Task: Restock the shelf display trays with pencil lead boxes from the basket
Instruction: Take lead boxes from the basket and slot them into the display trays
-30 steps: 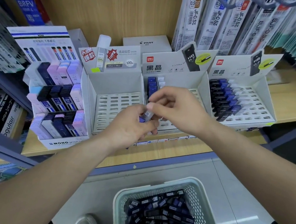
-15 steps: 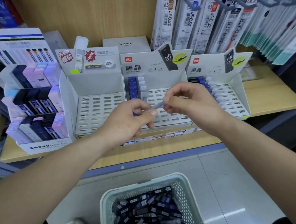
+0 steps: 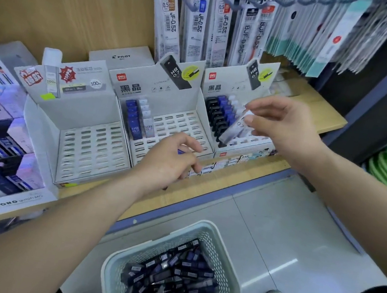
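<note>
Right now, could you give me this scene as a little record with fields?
Right hand: fingers pinch a pale lead box, tilted, over the right tray
Left hand: holds a blue box, mostly hidden, before the middle tray
Middle tray: one blue row, one white row
Basket: on the floor, holding dark boxes

Bright, even light (blurred, warped edges)
</note>
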### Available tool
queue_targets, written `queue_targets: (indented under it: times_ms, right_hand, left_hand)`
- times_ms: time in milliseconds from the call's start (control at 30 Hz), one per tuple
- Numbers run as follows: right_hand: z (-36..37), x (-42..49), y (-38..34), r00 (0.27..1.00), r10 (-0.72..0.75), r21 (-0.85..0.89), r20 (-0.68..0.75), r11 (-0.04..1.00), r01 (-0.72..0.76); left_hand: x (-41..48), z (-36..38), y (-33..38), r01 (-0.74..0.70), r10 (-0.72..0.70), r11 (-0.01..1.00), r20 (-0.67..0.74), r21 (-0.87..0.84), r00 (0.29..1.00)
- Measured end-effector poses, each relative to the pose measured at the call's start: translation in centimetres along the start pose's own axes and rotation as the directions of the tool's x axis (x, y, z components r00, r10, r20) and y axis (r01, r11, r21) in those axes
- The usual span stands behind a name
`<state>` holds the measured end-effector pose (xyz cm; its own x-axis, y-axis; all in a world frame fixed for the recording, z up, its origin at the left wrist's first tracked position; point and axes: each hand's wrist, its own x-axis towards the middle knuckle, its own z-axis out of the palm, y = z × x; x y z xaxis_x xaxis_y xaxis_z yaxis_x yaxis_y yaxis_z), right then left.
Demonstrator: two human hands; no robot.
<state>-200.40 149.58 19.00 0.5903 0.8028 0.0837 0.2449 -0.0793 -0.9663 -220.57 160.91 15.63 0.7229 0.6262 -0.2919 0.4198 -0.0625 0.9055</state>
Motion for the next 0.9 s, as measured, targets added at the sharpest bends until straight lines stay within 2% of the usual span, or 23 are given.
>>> queue_targets:
  times_ms: [100,200,467,767,900]
  right_hand:
    - [-2.6,0.3,1.2,0.992,-0.080,-0.206,-0.100,0.977,0.058]
    - [-4.2,0.8,2.6,0.985,-0.124,-0.405,-0.117,0.912,0.067]
    - [-3.6,1.9,4.9,0.997,-0.061,-0.537,-0.045,0.843,0.027]
    - [-2.9,2.3,5.1,0.991,-0.116,-0.647,0.070,0.751,0.133]
    - [-1.7,2.8,5.8,0.980,-0.135,-0.724,0.146,0.661,0.199]
  left_hand:
    - [0.5,1.0,0.1,-0.013,0.013,0.999,0.030,0.031,0.999]
    - [0.8,1.8,0.1,-0.034,0.032,0.999,0.049,0.039,0.998]
    - [1.6,2.5,-0.1,-0.070,0.068,0.996,0.047,0.055,0.997]
    - [1.8,2.0,-0.2,-0.052,0.052,0.999,0.048,0.004,0.997]
    - [1.5,1.7,0.0,-0.061,0.061,0.998,0.045,0.001,0.997]
